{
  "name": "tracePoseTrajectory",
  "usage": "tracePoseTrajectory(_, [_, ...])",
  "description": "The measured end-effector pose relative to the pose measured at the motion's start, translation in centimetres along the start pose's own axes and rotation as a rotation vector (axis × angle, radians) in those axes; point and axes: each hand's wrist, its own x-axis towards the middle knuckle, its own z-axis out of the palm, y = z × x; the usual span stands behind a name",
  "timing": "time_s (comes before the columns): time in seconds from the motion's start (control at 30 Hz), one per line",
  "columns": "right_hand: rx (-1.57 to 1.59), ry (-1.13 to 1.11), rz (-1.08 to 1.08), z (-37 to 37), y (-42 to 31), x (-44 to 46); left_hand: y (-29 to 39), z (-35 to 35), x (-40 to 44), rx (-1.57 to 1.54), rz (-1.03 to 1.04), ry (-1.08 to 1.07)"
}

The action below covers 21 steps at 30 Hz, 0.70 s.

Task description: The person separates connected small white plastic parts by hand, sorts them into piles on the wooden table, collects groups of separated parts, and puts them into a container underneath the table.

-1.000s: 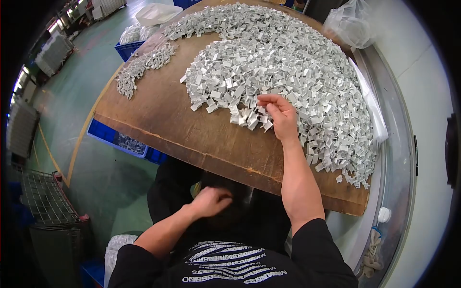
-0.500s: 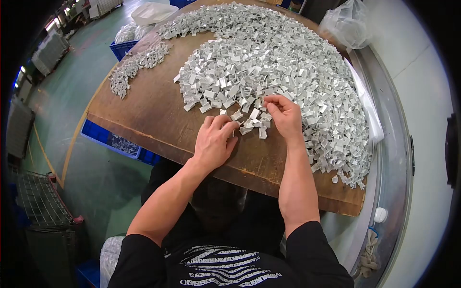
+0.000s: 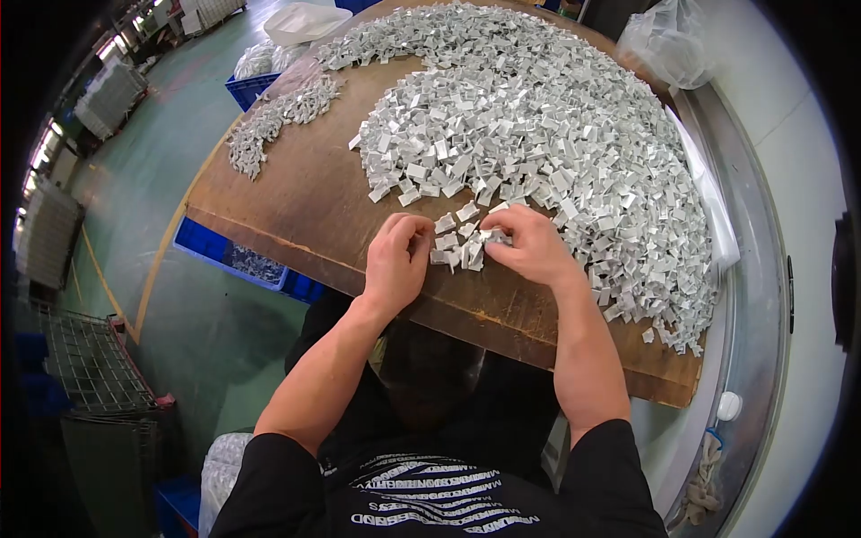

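A large heap of small silvery metal pieces (image 3: 538, 134) covers much of the brown table (image 3: 314, 193). Close to the table's front edge lies a little cluster of the same pieces (image 3: 468, 242), between my two hands. My left hand (image 3: 395, 260) is at the left of this cluster, its fingers curled and pinched together; whatever is between the fingertips is hidden. From the right, my right hand (image 3: 535, 247) reaches in with thumb and forefinger closed on a small metal piece (image 3: 496, 238) at the cluster's edge.
At the table's left lies a smaller group of metal pieces (image 3: 269, 125). A blue crate (image 3: 202, 240) with small parts sits below the left edge. Plastic bags (image 3: 668, 45) stand at the back right, beside the wall. A wire cage (image 3: 90, 359) is on the floor.
My right hand has come down from the heap's edge to the small cluster. My left hand's fingers have drawn up into a pinch. The whole view has shifted slightly.
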Motion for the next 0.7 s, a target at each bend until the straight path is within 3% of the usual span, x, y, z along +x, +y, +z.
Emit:
tracePoseTrajectory(0.1, [0.353, -0.031, 0.026, -0.5, 0.5, -0.2, 0.1, 0.0, -0.1, 0.126, 0.122, 0.085])
tracePoseTrajectory(0.2, [0.584, 0.116, 0.048, 1.5, 1.9, 0.0, 3.3, 1.8, 0.8, 0.320, 0.300, 0.075])
tracePoseTrajectory(0.33, [0.458, 0.357, 0.108, 1.2, 3.2, 0.3, 4.3, 5.3, 1.8, 0.448, 0.377, 0.000])
tracePoseTrajectory(0.43, [0.341, 0.410, 0.069, 0.9, 2.9, 0.2, 3.2, 6.2, 3.0, 0.564, 0.373, -0.061])
tracePoseTrajectory(0.57, [0.312, 0.427, 0.031, 0.9, 2.4, 0.2, 1.4, 5.2, 4.9, 0.434, 0.517, -0.041])
tracePoseTrajectory(0.67, [0.307, 0.440, 0.002, 1.3, 2.3, 0.3, 0.6, 4.9, 6.3, -0.002, 0.307, 0.050])
tracePoseTrajectory(0.7, [0.302, 0.446, -0.011, 1.5, 2.2, 0.4, 1.5, 4.4, 6.1, -0.209, -0.086, 0.002])
